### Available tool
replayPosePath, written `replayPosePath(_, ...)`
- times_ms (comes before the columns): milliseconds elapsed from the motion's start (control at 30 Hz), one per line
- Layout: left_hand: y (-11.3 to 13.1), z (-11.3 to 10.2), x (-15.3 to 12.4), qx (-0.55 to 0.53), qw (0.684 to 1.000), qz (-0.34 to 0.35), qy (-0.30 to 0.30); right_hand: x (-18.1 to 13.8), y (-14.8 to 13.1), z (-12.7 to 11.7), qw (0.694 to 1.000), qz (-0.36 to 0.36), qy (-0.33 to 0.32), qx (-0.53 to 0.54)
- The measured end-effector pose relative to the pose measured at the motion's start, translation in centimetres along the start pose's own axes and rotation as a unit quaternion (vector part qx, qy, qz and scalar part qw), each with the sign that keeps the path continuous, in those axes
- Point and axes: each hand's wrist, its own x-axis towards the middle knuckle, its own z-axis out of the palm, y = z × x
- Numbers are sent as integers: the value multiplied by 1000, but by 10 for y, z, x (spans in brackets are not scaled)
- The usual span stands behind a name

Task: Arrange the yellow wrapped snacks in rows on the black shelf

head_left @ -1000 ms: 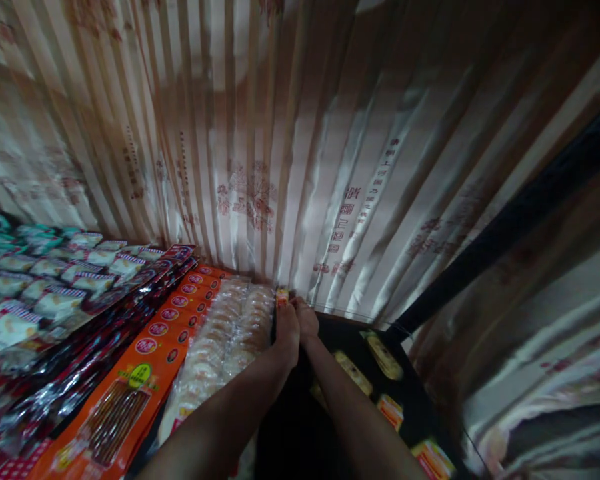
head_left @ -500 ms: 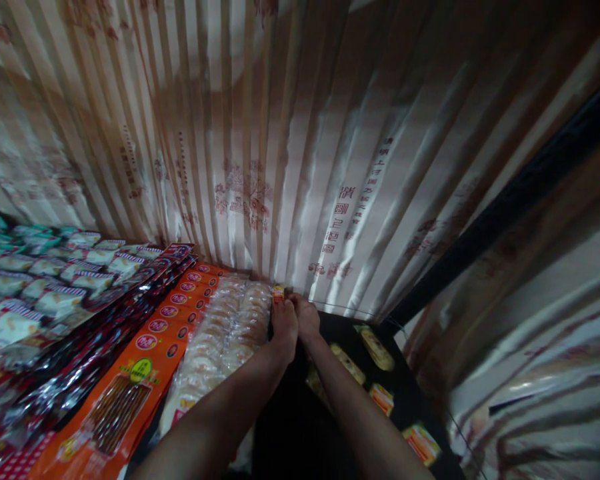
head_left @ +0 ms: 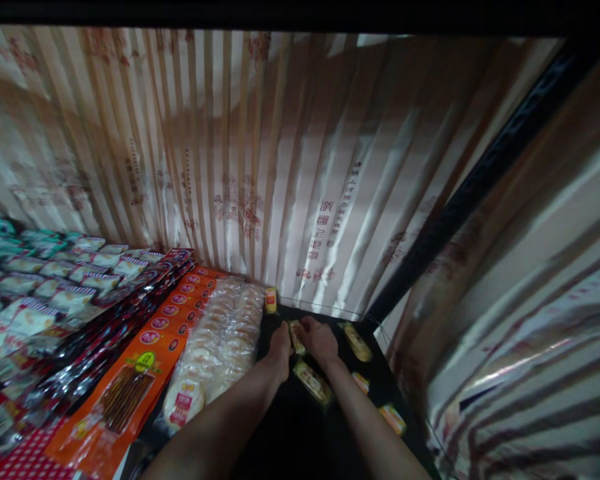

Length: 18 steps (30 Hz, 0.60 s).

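Both my hands reach to the back of a dark shelf (head_left: 300, 427). My left hand (head_left: 281, 348) and my right hand (head_left: 319, 340) are closed on the two ends of a small yellow snack packet (head_left: 296, 337), held between them just above the shelf. A red and yellow packet (head_left: 271, 300) stands alone at the back, beyond my left hand. Another yellow packet (head_left: 312, 381) lies under my right wrist. The fingertips are partly hidden by the packet.
Clear bags of round pale biscuits (head_left: 225, 340) lie in a row left of my hands, then orange sausage packs (head_left: 145, 360) and dark and white snack bags (head_left: 55, 293). More small packets (head_left: 356, 341) lie to the right. A striped, printed curtain (head_left: 260, 167) hangs behind.
My hands let go of the red and yellow packet at the back, drew toward me and took up a yellow packet. The camera tilted down and a dark edge came in at the top.
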Motion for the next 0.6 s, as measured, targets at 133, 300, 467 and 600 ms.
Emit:
replayPosePath(133,4,2,-7,0,1000,-25,-6,-5,-3,0,999,-42,-4,12)
replayPosePath(300,15,6,-25,14,999,25,16,-4,4,9,992,-42,37,117)
replayPosePath(467,26,7,-48,42,998,49,13,-11,6,5,950,-24,43,309)
replayPosePath(600,33,7,-67,34,998,50,9,-29,2,-9,892,-10,14,452)
